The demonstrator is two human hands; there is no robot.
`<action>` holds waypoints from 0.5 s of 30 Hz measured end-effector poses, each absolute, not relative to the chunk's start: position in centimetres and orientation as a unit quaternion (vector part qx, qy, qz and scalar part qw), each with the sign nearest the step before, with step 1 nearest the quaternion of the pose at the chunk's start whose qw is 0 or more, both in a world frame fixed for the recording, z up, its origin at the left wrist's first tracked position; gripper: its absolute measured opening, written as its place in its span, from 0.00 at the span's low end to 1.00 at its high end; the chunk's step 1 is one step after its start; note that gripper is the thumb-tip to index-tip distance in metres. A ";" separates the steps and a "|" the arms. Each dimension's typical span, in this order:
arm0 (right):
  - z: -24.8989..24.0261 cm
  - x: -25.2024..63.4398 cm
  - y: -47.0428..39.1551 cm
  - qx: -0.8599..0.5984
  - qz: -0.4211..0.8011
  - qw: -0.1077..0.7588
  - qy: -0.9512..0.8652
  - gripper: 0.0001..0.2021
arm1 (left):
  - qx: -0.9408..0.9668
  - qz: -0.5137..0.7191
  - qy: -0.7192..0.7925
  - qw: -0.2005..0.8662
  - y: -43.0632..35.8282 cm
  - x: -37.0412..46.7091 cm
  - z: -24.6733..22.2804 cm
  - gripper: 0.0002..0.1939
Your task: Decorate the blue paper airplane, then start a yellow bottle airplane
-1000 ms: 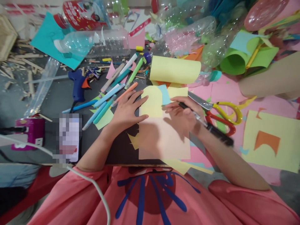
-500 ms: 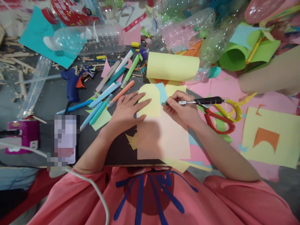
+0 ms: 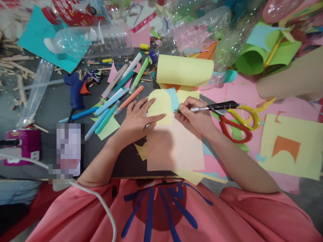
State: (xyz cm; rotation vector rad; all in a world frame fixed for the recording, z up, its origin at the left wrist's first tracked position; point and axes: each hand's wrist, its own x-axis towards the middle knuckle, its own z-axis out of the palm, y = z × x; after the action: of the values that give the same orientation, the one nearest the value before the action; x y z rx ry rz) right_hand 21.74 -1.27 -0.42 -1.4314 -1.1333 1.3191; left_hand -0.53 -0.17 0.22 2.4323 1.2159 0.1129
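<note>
My left hand lies with fingers spread on a pale yellow paper piece that has a rounded top. That piece rests on the upper left of a peach paper sheet. In my right hand is a black pen, held in a pinch, its tip at the right edge of the yellow piece. A light blue scrap shows just above the pen tip. Scissors with red and yellow handles lie right of my right hand, their blades hidden.
Several markers and a blue glue gun lie to the left, near a phone. A yellow paper roll and clear plastic bottles lie behind. Another person's arm reaches in from the right.
My left index finger has stretched further right across the yellow piece, and the thumb has drawn back. My right hand and the pen have hardly moved. The whole view has shifted slightly.
</note>
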 end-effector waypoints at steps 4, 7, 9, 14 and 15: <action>-0.4 21.8 -1.3 -0.581 0.509 0.422 -0.475 0.16 | 0.873 0.041 0.438 0.209 -0.2 -0.5 0.2 0.22; -0.4 21.8 -1.3 -0.576 0.511 0.426 -0.475 0.16 | 0.872 0.039 0.440 0.213 -0.2 -0.5 0.3 0.22; -0.4 21.8 -1.3 -0.578 0.507 0.422 -0.480 0.16 | 0.870 0.043 0.441 0.215 -0.2 -0.5 0.3 0.22; -0.6 21.9 -1.2 -0.586 0.486 0.414 -0.499 0.15 | 0.869 0.044 0.441 0.221 -0.2 -0.5 0.3 0.23; -0.6 21.9 -1.2 -0.587 0.486 0.414 -0.498 0.15 | 0.868 0.042 0.442 0.221 -0.2 -0.5 0.3 0.23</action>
State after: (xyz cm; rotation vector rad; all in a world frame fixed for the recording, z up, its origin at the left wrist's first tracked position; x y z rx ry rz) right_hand 21.93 -1.19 -0.62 -1.4765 -1.2505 1.2214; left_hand -0.47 -0.18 0.33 2.4012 1.2221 0.1163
